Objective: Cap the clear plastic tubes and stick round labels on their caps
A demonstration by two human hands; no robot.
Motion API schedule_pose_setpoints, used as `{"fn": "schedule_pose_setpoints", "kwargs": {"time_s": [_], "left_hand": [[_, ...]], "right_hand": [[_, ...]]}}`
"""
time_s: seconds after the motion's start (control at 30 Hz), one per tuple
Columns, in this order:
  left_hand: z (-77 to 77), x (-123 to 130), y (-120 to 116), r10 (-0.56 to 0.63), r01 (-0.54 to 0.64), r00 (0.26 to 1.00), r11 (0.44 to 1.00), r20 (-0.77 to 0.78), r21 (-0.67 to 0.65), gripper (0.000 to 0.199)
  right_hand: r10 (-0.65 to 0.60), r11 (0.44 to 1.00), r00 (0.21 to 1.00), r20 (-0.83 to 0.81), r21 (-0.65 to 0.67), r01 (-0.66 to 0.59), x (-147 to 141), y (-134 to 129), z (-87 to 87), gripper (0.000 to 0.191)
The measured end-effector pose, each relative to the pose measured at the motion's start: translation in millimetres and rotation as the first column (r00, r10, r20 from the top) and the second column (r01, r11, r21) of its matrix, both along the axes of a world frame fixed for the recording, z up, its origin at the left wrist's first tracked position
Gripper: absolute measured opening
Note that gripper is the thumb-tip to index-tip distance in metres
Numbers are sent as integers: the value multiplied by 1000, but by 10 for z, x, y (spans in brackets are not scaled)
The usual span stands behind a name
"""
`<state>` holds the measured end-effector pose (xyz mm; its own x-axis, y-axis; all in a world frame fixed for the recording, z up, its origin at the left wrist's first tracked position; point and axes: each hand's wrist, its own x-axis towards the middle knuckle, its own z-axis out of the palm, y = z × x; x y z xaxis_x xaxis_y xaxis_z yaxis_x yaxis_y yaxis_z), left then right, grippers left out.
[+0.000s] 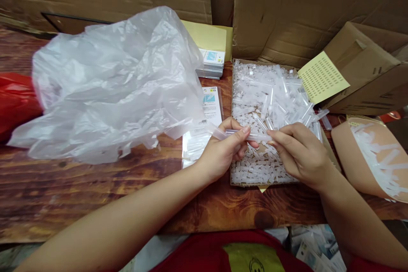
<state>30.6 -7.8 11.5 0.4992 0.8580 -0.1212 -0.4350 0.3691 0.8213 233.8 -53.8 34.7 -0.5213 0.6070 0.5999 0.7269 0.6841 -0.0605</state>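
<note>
My left hand (225,148) is closed around clear plastic tubes (236,133), which point toward the right. The fingertips of my right hand (298,148) are pinched at the right end of a tube. Both hands are over a shallow cardboard tray (242,185) filled with many small translucent plastic pieces (255,174) and longer clear tubes (287,106). Left of the tray, a clear packet with a printed card (212,108) lies on the wooden table, partly under a crumpled plastic bag (121,76).
A stack of printed cards (212,63) stands behind the packet. A yellow sticker sheet (323,77) leans by an open carton (360,68). At the right is a tan container (353,153) with translucent strips; a red bag (17,102) sits far left. Large cardboard (287,12) stands behind.
</note>
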Motion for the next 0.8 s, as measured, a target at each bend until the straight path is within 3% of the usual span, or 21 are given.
{"fn": "schedule_pose_setpoints", "kwargs": {"time_s": [0.13, 0.23, 0.4, 0.8], "left_hand": [[-21, -14, 12, -43, 43, 999, 998, 0, -51, 43], [-46, -21, 17, -60, 59, 998, 997, -14, -51, 43], [-59, -17, 4, 3, -3, 999, 1000, -54, -16, 45], [-69, 6, -89, 101, -100, 992, 995, -77, 17, 48]], "right_hand": [[15, 999, 998, -62, -37, -17, -26, 17, 4, 22], [0, 1000, 1000, 5, -30, 0, -43, 5, 12, 19], [-14, 1000, 996, 93, 9, 13, -66, 13, -38, 21], [6, 998, 1000, -25, 59, -4, -158, 39, -190, 16]]}}
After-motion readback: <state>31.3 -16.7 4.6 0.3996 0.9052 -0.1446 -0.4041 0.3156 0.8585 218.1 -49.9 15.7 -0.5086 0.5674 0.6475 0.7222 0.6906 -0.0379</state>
